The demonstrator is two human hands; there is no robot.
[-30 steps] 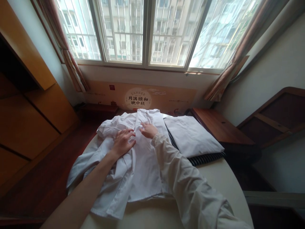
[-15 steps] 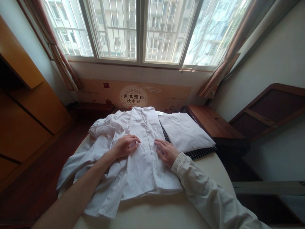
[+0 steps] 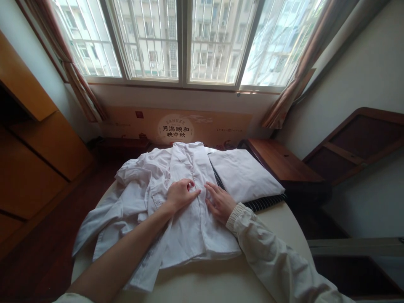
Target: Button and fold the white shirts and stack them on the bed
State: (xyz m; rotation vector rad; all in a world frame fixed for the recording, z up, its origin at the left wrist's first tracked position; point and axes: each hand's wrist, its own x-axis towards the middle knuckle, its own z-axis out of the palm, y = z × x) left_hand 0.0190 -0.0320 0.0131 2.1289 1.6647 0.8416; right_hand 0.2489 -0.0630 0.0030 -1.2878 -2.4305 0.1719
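Note:
A white shirt lies spread on a round pale table, its right half folded over the middle and its left sleeve rumpled toward the table's left edge. My left hand rests flat on the shirt's middle, fingers stretched toward the right. My right hand, in a cream sleeve, lies flat on the folded panel just beside it, fingers spread. Neither hand grips the cloth.
A folded white garment sits on a folded striped dark one at the table's right. A wooden side table stands beyond it. Wooden cabinets line the left wall. A barred window with curtains is ahead.
My right hand slid from the shirt's upper middle down to its right side. My left hand moved rightward across the shirt, close beside the right hand.

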